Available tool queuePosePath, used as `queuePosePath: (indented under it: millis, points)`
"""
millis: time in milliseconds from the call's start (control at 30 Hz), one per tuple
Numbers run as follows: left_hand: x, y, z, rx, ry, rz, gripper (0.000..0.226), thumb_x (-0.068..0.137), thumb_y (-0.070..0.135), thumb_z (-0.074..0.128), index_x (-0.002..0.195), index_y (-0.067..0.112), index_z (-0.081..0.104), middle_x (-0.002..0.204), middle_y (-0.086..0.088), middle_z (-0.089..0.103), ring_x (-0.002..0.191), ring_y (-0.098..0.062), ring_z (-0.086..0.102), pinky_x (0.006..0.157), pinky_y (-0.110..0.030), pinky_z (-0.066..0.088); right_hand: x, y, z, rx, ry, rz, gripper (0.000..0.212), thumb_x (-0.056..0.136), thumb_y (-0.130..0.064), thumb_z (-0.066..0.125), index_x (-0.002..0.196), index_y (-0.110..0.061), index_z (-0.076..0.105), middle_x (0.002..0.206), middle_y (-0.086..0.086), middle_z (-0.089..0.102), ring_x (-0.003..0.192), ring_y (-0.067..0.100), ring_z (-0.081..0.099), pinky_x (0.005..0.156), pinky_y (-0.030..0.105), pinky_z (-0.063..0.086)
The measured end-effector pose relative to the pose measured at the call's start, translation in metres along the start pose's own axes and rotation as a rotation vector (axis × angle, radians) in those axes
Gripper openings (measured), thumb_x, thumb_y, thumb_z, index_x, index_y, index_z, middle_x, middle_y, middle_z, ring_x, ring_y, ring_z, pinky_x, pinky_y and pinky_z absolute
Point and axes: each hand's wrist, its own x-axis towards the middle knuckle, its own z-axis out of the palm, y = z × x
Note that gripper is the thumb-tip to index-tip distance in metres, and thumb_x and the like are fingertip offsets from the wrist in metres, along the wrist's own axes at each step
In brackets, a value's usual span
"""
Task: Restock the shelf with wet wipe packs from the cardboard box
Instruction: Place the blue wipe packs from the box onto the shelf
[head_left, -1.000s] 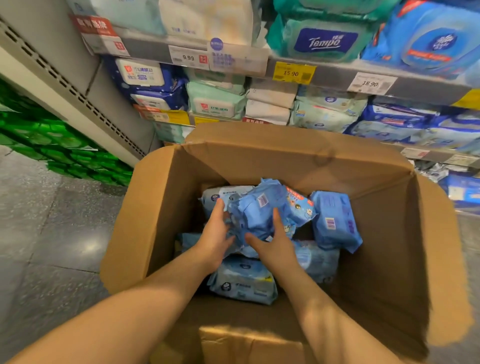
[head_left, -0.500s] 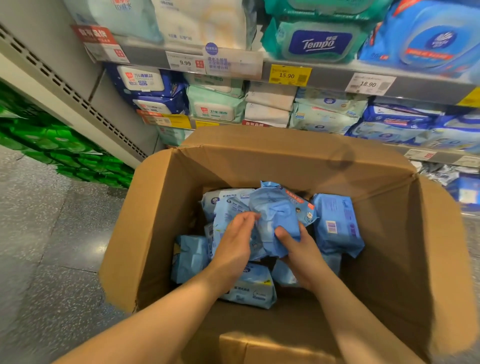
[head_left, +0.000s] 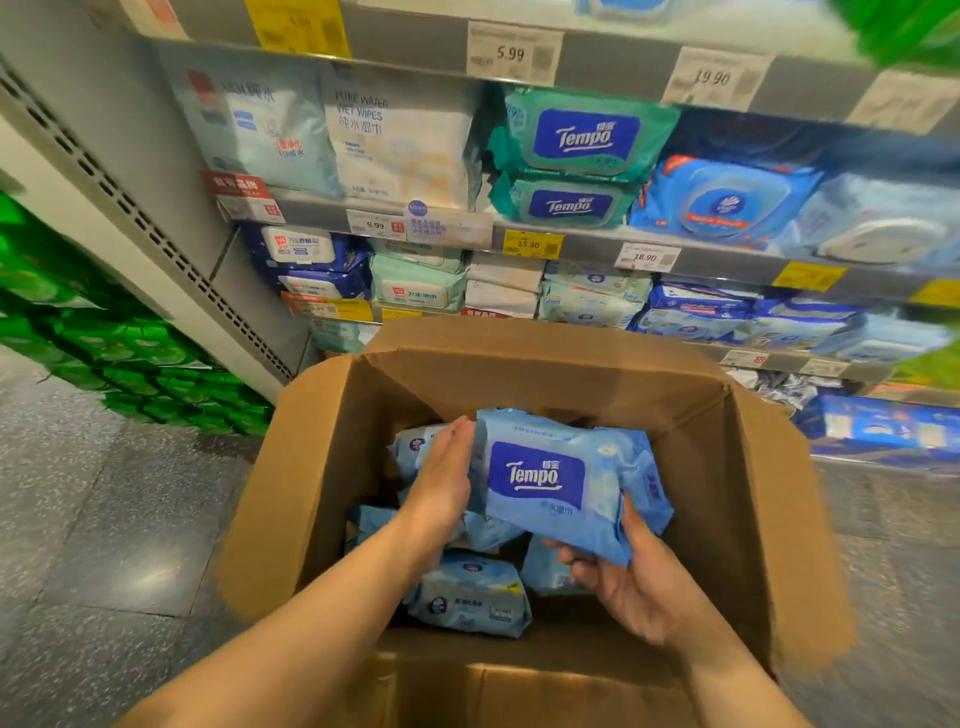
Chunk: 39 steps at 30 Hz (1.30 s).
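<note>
Our right-hand grip (head_left: 636, 582) cups the lower right corner of a wet wipe pack (head_left: 558, 480) from beneath, fingers curled under its edge and thumb up its side, while our left hand (head_left: 441, 483) lies flat against the pack's left end with fingers straight and together. We hold the pack between both hands above the open cardboard box (head_left: 311, 467), tilted with its face toward us. It is a soft pale-blue pouch with cloud-like white patches, a dark blue rounded label reading "Tempo" in white, and crimped ends. Under it, more light-blue packs (head_left: 470, 597) lie loosely piled in the box, one near the front showing a small round logo and printed text. Beyond the box we see the shelf (head_left: 587, 244), its rows filled with teal, blue and white wipe packs behind yellow and white price tags (head_left: 530, 243). Green goods (head_left: 104, 343) are stacked on the left beside the speckled grey floor (head_left: 104, 519).
</note>
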Motion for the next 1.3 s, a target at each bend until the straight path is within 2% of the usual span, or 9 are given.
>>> queuePosePath:
  millis: [167,467,600,733,800,933,1067,1167,1300]
  points:
    - [-0.042,0.029,-0.003,-0.084,-0.215,-0.022,0.057,0.099,0.064,0.038,0.123,0.023,0.071,0.111,-0.008,0.079,0.098,-0.023,0.076,0.087,-0.039,0.057,-0.042,-0.019,0.033,0.091,-0.169,-0.035,0.093,0.033,-0.051,0.101,0.109,-0.004,0.079,0.095,0.034,0.07,0.061,0.03,0.069,0.052,0.036,0.061]
    - [-0.081,0.086,0.001,-0.206,-0.364,0.181,0.067,0.087,0.05,0.065,0.138,0.008,0.057,0.119,-0.018,0.075,0.099,-0.03,0.075,0.076,-0.038,0.061,-0.086,-0.069,0.08,-0.136,-0.043,-0.052,0.09,0.082,-0.075,0.037,0.119,-0.003,0.074,0.108,0.032,0.069,0.079,0.041,0.069,0.068,0.052,0.06]
    - [-0.092,0.113,0.006,-0.235,-0.38,0.243,0.066,0.085,0.051,0.067,0.138,0.015,0.055,0.123,-0.015,0.074,0.112,-0.037,0.071,0.095,-0.054,0.058,-0.1,-0.099,0.09,-0.304,-0.019,-0.221,0.091,0.065,-0.091,0.061,0.101,-0.01,0.083,0.111,0.022,0.075,0.097,0.031,0.073,0.093,0.054,0.048]
    - [-0.098,0.14,0.023,-0.217,-0.308,0.351,0.072,0.081,0.055,0.082,0.135,0.018,0.052,0.118,-0.014,0.076,0.109,-0.037,0.073,0.098,-0.059,0.055,-0.13,-0.124,0.107,-0.313,0.031,-0.499,0.056,0.102,-0.053,0.04,0.13,-0.014,0.07,0.128,0.009,0.071,0.118,0.033,0.067,0.089,0.042,0.057]
    - [-0.1,0.154,0.036,-0.179,-0.235,0.415,0.081,0.069,0.056,0.087,0.131,0.018,0.05,0.111,-0.012,0.078,0.101,-0.031,0.076,0.094,-0.054,0.058,-0.132,-0.138,0.106,-0.449,0.077,-0.617,0.053,0.094,-0.029,0.069,0.141,-0.008,0.055,0.118,-0.01,0.073,0.106,0.014,0.068,0.078,0.014,0.054]
    - [-0.106,0.179,0.058,-0.023,-0.133,0.592,0.079,0.063,0.062,0.085,0.119,0.018,0.051,0.108,-0.008,0.076,0.09,-0.017,0.077,0.073,-0.029,0.059,-0.13,-0.167,0.098,-0.58,0.163,-0.773,0.06,0.073,0.0,0.086,0.125,-0.007,0.058,0.101,0.005,0.079,0.086,0.015,0.076,0.068,0.024,0.059]
    - [-0.107,0.202,0.079,0.065,-0.183,0.711,0.056,0.078,0.05,0.079,0.12,0.021,0.056,0.111,-0.003,0.077,0.093,-0.014,0.077,0.072,-0.024,0.06,-0.136,-0.196,0.089,-0.62,0.226,-0.92,0.058,0.069,-0.019,0.088,0.121,-0.016,0.063,0.105,-0.002,0.078,0.093,0.011,0.075,0.072,0.021,0.058]
    - [-0.093,0.222,0.092,0.3,-0.082,0.856,0.058,0.08,0.068,0.073,0.125,0.032,0.063,0.125,0.008,0.061,0.116,-0.01,0.063,0.097,-0.028,0.052,-0.132,-0.224,0.078,-0.616,0.207,-0.984,0.058,0.074,-0.007,0.089,0.124,-0.019,0.064,0.108,-0.004,0.078,0.096,0.012,0.074,0.073,0.022,0.059]
    - [-0.077,0.254,0.113,0.433,-0.019,0.874,0.037,0.09,0.047,0.074,0.122,0.03,0.067,0.126,0.01,0.044,0.118,-0.001,0.051,0.101,-0.017,0.042,-0.114,-0.267,0.072,-0.742,0.343,-1.115,0.072,0.066,-0.021,0.096,0.123,-0.034,0.054,0.128,-0.014,0.051,0.121,0.014,0.057,0.1,0.036,0.051]
